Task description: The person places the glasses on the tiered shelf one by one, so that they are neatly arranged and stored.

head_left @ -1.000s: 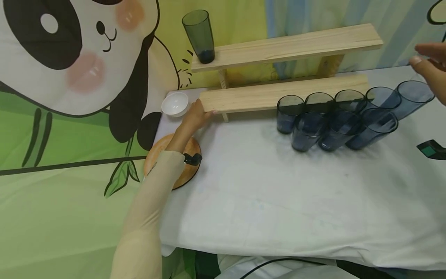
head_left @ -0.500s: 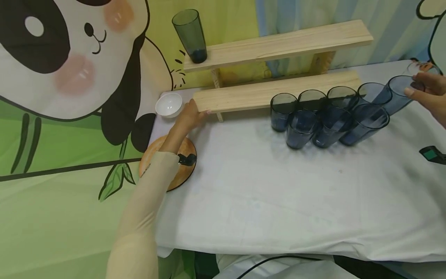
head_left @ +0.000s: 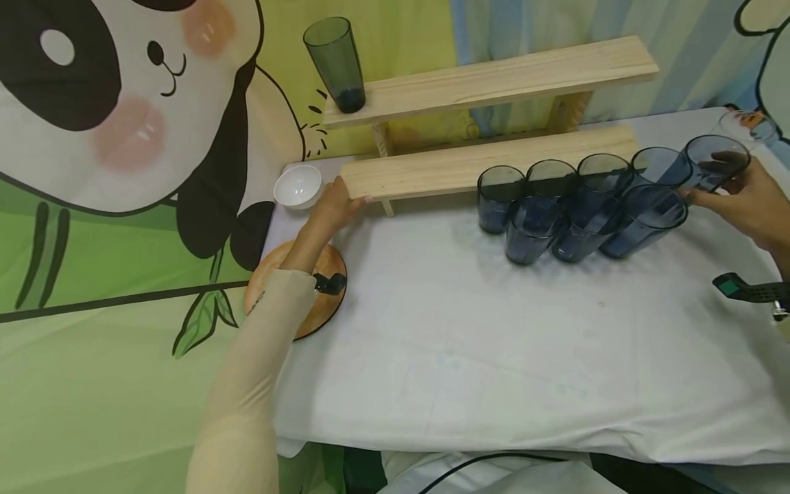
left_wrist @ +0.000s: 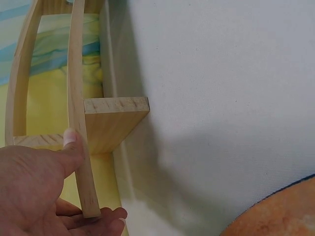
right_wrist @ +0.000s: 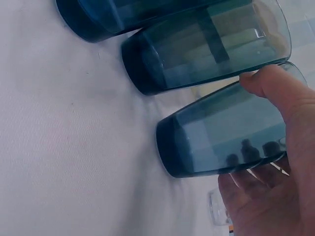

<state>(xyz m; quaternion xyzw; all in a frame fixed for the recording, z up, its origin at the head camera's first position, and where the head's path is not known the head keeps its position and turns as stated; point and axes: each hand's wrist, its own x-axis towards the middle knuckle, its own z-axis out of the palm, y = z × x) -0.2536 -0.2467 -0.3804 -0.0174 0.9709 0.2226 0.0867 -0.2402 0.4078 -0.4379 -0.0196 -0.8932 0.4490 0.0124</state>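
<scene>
With thumb on one face and fingers at the other, my left hand point(head_left: 335, 207) grips the left end of the lower board of a two-tier wooden shelf point(left_wrist: 78, 98). At the right, my right hand point(head_left: 749, 209) holds a tall blue-tinted drinking glass point(right_wrist: 221, 132), its thumb on one side and fingers curled round the other. That glass stands upright on the table, at the right end of several similar glasses point(head_left: 534, 230) grouped before the shelf. Another tinted glass point(head_left: 338, 65) stands on the left end of the upper board.
A white bowl point(head_left: 299, 186) sits left of the shelf. Below my left forearm lies a round wooden-looking board point(head_left: 324, 302), partly covered. A clear glass point(head_left: 743, 127) stands at the back right. White cloth point(head_left: 444, 343) covers the table.
My right hand has come in from the right and closed round the rightmost glass. My left hand keeps its grip on the shelf. The head view has shifted slightly.
</scene>
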